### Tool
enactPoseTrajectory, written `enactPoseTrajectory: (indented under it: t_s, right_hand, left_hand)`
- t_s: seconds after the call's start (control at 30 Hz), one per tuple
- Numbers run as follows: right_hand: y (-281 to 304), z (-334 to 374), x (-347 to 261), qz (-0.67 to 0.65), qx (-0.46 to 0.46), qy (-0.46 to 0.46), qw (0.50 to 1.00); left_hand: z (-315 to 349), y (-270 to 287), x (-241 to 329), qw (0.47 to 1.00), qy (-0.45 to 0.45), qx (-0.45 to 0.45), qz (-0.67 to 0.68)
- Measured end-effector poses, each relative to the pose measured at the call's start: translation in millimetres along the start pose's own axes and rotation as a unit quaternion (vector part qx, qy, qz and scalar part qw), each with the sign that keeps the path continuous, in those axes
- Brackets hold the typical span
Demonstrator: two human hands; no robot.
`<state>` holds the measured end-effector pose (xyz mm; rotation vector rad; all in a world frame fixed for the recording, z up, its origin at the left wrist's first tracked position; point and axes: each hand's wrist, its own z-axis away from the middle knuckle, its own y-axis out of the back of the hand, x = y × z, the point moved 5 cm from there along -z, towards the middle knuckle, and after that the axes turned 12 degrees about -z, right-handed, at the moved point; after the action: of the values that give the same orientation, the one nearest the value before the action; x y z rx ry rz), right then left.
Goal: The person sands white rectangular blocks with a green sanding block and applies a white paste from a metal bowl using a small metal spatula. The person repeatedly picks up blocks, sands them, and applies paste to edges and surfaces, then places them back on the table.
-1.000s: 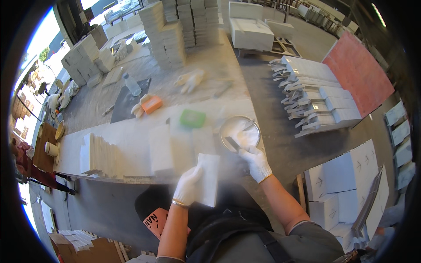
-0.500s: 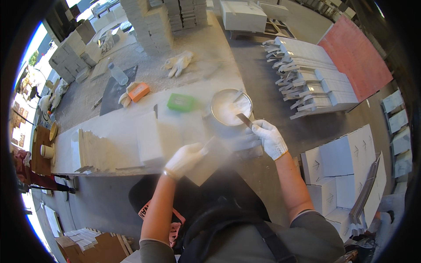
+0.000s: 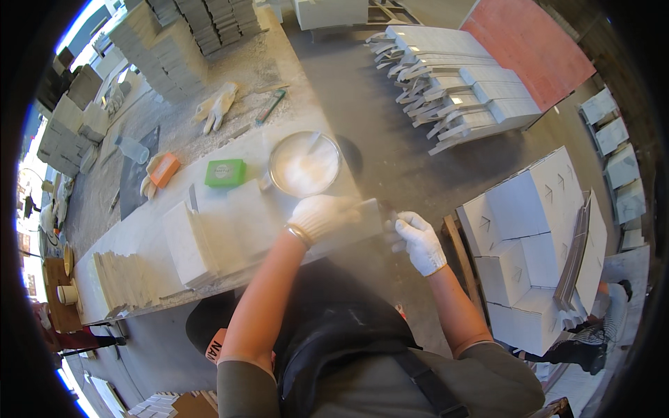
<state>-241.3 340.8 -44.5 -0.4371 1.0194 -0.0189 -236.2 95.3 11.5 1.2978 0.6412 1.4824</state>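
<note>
My left hand [image 3: 322, 217], in a white knit glove, is closed on a flat pale tile [image 3: 369, 220], blurred, held over the table's front edge. My right hand [image 3: 419, 244], gloved too, has its fingers closed around a dark flat scraper [image 3: 387, 211], mostly smeared by motion, close to the tile's right edge. Just beyond the left hand stands a round metal bowl [image 3: 337, 171] containing white paste or powder, with a pale stick-like tool [image 3: 315, 141] in it. A green box [image 3: 225, 173] lies left of the bowl.
Pale tiles [image 3: 187, 244] stand stacked on the dusty table [image 3: 279, 76]. An orange box [image 3: 164, 171], a loose glove [image 3: 214, 108], a plastic bottle [image 3: 132, 150] and a green-handled tool [image 3: 270, 106] lie farther back. White cartons [image 3: 519, 244] stand right; strapped packs [image 3: 460, 83] beyond.
The view has turned right. My left hand has moved up and right with the tile, nearer the bowl. The right hand has drawn the scraper back from the bowl to the tile.
</note>
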Motion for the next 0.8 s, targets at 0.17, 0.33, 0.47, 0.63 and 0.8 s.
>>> enactPoseTrajectory:
  t_s: [0.17,0.33,0.47,0.63,0.8]
  right_hand:
    - [-2.6,-0.6,15.9,-0.028,-0.017,-0.019,0.999]
    - [-0.4,-5.6,20.6,-0.029,0.004,-0.029,0.999]
    - [-8.3,-8.4,18.8,-0.024,-0.011,0.002,1.000]
    - [-3.7,-10.6,-3.5,-0.017,0.003,0.018,1.000]
    - [9.8,-17.7,-34.6,0.107,0.001,0.065,0.992]
  left_hand:
    - [-1.1,-3.4,6.6,0.995,0.025,0.061,-0.073]
    - [16.2,-7.5,22.1,0.975,0.027,0.180,-0.128]
    - [44.5,-15.0,35.4,0.962,0.036,0.243,-0.118]
    - [42.9,-25.1,23.2,0.958,-0.018,0.211,-0.193]
    - [37.9,-28.1,2.8,0.957,-0.105,0.183,-0.200]
